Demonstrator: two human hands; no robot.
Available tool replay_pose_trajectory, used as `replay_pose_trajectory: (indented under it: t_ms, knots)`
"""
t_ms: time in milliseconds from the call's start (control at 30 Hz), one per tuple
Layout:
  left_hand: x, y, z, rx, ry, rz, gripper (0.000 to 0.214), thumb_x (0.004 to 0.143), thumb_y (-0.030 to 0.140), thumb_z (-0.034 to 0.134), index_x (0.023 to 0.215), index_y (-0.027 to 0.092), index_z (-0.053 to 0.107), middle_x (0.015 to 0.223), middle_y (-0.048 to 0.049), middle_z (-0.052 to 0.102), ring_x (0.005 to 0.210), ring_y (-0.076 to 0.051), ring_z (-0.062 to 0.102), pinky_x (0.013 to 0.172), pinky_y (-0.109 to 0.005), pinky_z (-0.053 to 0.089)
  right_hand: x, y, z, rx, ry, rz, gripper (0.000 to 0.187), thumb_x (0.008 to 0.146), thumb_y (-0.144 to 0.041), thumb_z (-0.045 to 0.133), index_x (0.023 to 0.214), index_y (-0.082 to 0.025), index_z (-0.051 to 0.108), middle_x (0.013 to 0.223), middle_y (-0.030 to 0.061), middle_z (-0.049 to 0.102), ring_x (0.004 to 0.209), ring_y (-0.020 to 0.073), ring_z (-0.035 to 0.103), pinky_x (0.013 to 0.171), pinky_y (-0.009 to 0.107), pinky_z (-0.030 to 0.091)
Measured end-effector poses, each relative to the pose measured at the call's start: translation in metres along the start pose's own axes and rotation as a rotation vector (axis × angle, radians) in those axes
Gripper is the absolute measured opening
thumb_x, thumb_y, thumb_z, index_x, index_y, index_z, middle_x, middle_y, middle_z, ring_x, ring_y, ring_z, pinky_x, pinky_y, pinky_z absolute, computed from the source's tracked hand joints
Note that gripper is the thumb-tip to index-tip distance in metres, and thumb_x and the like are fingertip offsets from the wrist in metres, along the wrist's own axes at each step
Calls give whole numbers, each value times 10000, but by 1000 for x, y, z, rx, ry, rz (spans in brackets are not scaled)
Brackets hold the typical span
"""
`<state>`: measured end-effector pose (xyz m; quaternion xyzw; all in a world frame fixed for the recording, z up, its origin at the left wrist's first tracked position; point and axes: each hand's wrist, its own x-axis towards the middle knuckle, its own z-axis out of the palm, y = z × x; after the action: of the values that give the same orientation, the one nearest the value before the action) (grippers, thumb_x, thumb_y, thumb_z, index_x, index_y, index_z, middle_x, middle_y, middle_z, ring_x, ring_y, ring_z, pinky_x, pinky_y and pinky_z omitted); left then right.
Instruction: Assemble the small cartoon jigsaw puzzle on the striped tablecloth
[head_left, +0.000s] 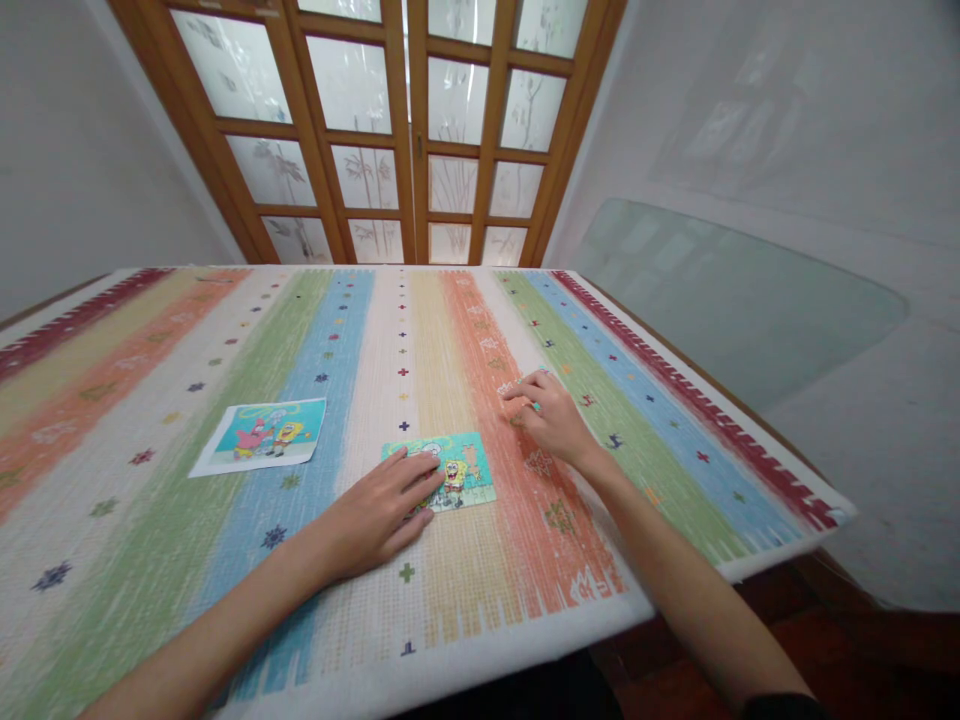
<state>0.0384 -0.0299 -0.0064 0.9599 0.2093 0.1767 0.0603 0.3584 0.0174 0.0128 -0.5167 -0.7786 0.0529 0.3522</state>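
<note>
A small cartoon jigsaw puzzle point(461, 470) lies partly assembled on the striped tablecloth point(150, 400). My left hand point(379, 510) rests flat on its left part, fingers stretched out over the pieces. My right hand point(551, 410) is further right on the orange stripe, fingers curled down onto small loose puzzle pieces point(510, 388) on the cloth. What its fingertips pinch is too small to make out. A printed reference picture point(266, 435) with the same cartoon figures lies to the left on the cloth.
The table's right edge point(720, 395) and near edge point(525, 640) drop to a dark red floor. A wooden door with frosted glass panes point(412, 130) stands behind the table. A glass sheet point(735, 290) leans against the right wall.
</note>
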Motion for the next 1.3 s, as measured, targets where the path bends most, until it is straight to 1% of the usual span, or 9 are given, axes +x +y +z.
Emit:
replay_pose_trajectory:
  t_ms: [100, 200, 300, 433, 567, 700, 867, 1033, 1300]
  knots:
    - [-1, 0, 1, 13, -3, 6, 438, 1040, 239, 440, 1471, 166, 442, 1454, -148, 532, 1380, -284, 482, 1173, -541, 396, 3, 21, -20, -70, 40, 118, 406, 726, -32, 477, 995, -189, 738, 914, 74, 654, 843, 222, 592, 838, 360, 465]
    - [-1, -1, 1, 25, -5, 7, 429, 1042, 241, 438, 1465, 166, 445, 1451, -147, 536, 1381, -284, 480, 1176, -541, 390, 4, 37, -37, -124, 12, 264, 414, 730, -48, 477, 1035, -174, 727, 907, 69, 697, 776, 204, 607, 802, 337, 469]
    - [0, 0, 1, 29, -8, 8, 427, 1041, 241, 440, 1463, 173, 443, 1445, -141, 542, 1379, -277, 482, 1182, -533, 380, 3, 50, -49, -163, -103, 395, 344, 770, -65, 478, 980, -175, 728, 902, 69, 725, 794, 204, 635, 775, 313, 465]
    - [0, 0, 0, 33, -7, 9, 421, 1044, 239, 435, 1459, 166, 442, 1435, -143, 550, 1376, -276, 485, 1181, -533, 378, -1, 63, -59, -207, -314, 504, 250, 757, -44, 496, 798, -185, 698, 868, 71, 739, 812, 199, 652, 718, 275, 447]
    - [0, 0, 0, 39, -20, 11, 415, 1050, 246, 427, 1456, 159, 445, 1442, -148, 542, 1382, -281, 478, 1183, -542, 368, -4, 67, -66, -194, -380, 511, 181, 727, -60, 537, 695, -188, 661, 757, 45, 717, 732, 179, 634, 663, 248, 437]
    - [-1, -1, 2, 50, -34, 4, 411, 1052, 253, 429, 1451, 158, 453, 1447, -152, 537, 1389, -282, 470, 1188, -544, 358, -2, 60, -69, -123, -453, 501, 152, 750, -114, 545, 725, -189, 674, 738, 25, 711, 704, 164, 629, 644, 230, 449]
    - [-1, -1, 2, 45, -35, -1, 413, 1053, 260, 429, 1455, 168, 453, 1450, -145, 539, 1394, -279, 466, 1191, -540, 357, -1, 51, -71, -72, -499, 496, 128, 759, -153, 543, 735, -183, 665, 744, 38, 696, 703, 168, 616, 647, 252, 437]
    - [-1, -1, 1, 56, -51, -6, 409, 1057, 263, 424, 1456, 173, 449, 1466, -145, 526, 1408, -285, 449, 1182, -550, 367, -4, 48, -71, 38, -675, 419, 119, 696, -196, 587, 767, -184, 681, 719, 23, 686, 658, 160, 592, 625, 259, 428]
    - [-1, 0, 0, 49, -43, 0, 401, 1062, 267, 418, 1447, 163, 461, 1458, -151, 532, 1399, -287, 463, 1177, -551, 376, -4, 47, -66, -56, -730, 424, 83, 656, -182, 571, 688, -182, 647, 646, 3, 647, 616, 150, 564, 600, 260, 392]
